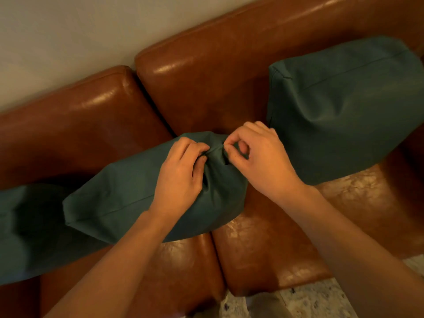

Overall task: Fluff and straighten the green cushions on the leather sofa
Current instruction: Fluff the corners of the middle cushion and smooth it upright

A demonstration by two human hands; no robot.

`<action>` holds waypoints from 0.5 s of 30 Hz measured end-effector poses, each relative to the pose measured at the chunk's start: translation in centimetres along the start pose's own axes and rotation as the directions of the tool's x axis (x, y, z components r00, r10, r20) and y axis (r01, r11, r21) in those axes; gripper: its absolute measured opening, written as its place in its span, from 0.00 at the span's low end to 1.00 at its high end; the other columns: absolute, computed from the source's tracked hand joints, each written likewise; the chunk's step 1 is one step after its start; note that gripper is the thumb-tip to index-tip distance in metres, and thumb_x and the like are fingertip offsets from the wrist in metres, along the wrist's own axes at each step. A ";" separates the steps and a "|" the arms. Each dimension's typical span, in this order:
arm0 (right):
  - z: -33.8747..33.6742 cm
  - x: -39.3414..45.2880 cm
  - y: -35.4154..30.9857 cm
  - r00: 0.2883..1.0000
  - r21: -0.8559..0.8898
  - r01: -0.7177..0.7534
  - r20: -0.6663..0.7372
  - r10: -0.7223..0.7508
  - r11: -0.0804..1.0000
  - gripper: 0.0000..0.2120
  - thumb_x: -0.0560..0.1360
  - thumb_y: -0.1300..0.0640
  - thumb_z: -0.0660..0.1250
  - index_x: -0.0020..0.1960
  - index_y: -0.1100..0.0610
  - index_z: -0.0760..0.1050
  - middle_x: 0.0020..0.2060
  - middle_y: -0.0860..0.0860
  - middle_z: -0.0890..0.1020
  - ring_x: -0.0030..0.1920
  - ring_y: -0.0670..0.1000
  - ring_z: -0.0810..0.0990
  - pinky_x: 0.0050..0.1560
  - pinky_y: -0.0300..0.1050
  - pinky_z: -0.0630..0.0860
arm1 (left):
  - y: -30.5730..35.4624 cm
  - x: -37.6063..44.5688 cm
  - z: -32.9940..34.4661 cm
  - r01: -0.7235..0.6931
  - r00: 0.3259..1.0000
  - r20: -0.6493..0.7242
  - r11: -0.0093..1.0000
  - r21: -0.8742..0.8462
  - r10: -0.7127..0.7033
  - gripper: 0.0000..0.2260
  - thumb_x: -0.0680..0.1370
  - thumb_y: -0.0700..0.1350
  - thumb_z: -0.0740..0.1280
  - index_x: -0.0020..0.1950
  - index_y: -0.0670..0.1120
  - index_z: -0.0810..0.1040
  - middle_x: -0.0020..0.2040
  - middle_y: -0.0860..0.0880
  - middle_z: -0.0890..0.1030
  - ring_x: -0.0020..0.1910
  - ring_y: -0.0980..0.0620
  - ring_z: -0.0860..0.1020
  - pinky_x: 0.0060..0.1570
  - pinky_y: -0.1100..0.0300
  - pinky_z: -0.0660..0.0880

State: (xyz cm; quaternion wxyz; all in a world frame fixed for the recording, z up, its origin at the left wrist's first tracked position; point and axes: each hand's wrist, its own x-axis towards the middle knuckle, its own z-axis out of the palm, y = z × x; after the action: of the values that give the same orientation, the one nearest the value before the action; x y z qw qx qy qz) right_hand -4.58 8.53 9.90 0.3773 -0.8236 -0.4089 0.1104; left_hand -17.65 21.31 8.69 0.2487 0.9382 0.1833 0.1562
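Clearly the middle cushion [128,191], lying across the seat of the leather sofa [206,88], is soft and light: its cloth bunches where the left hand [181,175] and right hand [259,157] both pinch its upper corner. Corners and seams look like the surest places to hold for shaking it plump.

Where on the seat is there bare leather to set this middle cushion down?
Bare seat lies between the middle cushion and right cushion, under the right hand. The backrest above is also bare. Crowded leftward, where the left cushion abuts it by the left hand.
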 end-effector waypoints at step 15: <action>-1.5 1.0 0.1 0.920 0.032 -0.298 0.278 0.278 0.954 0.08 0.75 0.48 0.70 0.41 0.51 0.81 0.40 0.46 0.72 0.47 0.51 0.74 0.52 0.53 0.71 | 0.2 -0.5 0.3 -0.026 0.999 0.031 1.000 0.017 0.025 0.05 0.78 0.38 0.65 0.53 0.42 0.77 0.48 0.47 0.75 0.48 0.47 0.76 0.48 0.54 0.74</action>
State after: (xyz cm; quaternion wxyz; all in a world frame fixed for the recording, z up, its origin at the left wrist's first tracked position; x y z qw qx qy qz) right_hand -3.10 8.44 10.99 0.3276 -0.8375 -0.3264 0.2909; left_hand -17.92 20.80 8.46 0.2414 0.9448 0.1688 0.1434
